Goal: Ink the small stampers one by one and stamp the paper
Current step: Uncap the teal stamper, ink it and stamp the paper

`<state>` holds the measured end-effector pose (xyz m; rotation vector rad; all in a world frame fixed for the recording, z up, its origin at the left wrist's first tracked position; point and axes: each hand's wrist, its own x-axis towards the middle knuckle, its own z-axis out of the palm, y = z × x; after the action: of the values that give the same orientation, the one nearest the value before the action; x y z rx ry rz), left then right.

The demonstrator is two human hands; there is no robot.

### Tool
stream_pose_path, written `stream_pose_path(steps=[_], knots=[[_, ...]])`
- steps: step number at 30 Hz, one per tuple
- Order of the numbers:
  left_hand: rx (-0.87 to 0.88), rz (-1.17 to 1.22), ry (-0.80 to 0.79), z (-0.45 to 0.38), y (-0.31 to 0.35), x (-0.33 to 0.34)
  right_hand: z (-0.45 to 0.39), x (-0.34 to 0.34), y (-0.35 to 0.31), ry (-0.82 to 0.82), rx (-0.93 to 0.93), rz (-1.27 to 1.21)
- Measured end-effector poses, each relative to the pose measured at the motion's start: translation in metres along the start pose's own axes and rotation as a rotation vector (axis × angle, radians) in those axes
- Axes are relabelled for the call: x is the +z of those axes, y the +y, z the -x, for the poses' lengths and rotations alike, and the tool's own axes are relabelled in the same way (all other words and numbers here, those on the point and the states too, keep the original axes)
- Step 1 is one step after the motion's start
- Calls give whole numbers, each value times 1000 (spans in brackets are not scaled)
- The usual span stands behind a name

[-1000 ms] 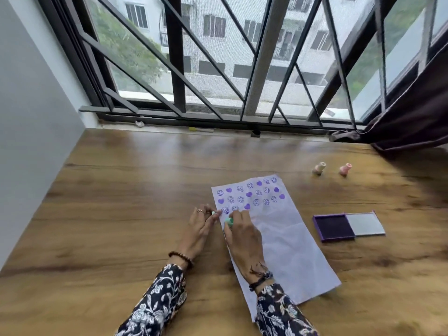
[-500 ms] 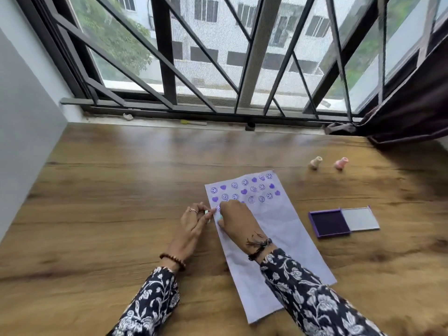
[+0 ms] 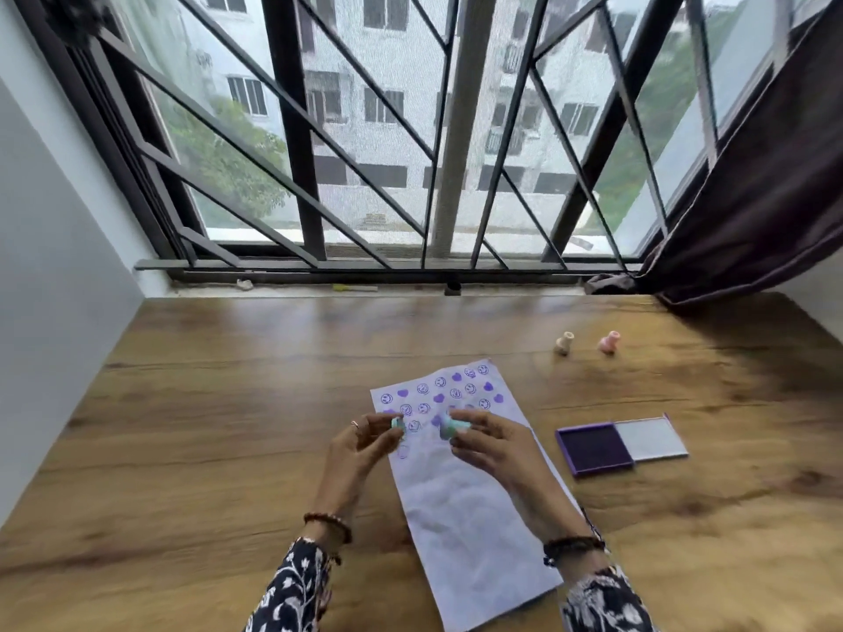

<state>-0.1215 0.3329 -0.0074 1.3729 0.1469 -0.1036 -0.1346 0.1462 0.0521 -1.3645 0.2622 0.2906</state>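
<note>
Head view shows a mint-green stamper [image 3: 451, 427] pinched between the fingertips of the right hand [image 3: 495, 442], lifted above the paper [image 3: 460, 490] and tilted, with its face turned toward 9 o'clock. Beside it, the left hand [image 3: 360, 444] pinches a small mint-green piece [image 3: 398, 424], maybe the cap of the stamper; motion blur makes this hard to tell. The two hands are near each other but do not touch.

Under them the white paper lies slanted on the wooden desk [image 3: 205, 426]. Its far part carries rows of purple smiley and heart prints [image 3: 440, 390], and one faint round print [image 3: 403, 451] is just below the left fingertips. The near part of the paper is blank.

At 3 o'clock from the paper, a purple ink pad [image 3: 595, 447] lies open, its grey lid [image 3: 650, 439] flat beside it on the right. At 1 o'clock, well apart from the paper, a cream stamper [image 3: 564, 343] and a pink stamper [image 3: 609, 343] are on the desk, near each other.

Both wrists wear dark bead bracelets, and the sleeves are dark with white flowers. At 12 o'clock, the desk ends at a barred window [image 3: 410, 152], with a dark curtain [image 3: 752, 198] at 2 o'clock.
</note>
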Motion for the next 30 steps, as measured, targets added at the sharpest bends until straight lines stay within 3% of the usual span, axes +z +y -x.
stream_pose_path(steps=[6,9,13,15,17,20,23,30], knots=[[-3,58,-6,8,18,43,13,-17,-13,-11,-66,-4],[-2,-11,-12,11,21,58,12,-34,-18,24,-40,-50],[-18,-231,-158,13,14,93,15,-72,-22,146,-21,-97],[27,-368,-242,12,5,115,18,-96,-23,271,-51,49],[112,-570,-342,7,-7,136,19,-121,-24,433,-88,447],[200,-882,-521,-3,-24,164,18,-147,-33,458,-106,913],[207,-978,-601,-13,-37,184,19,-157,-52,362,-136,1088],[216,-1010,-591,-23,-51,199,17,-167,-90,349,-539,1189]])
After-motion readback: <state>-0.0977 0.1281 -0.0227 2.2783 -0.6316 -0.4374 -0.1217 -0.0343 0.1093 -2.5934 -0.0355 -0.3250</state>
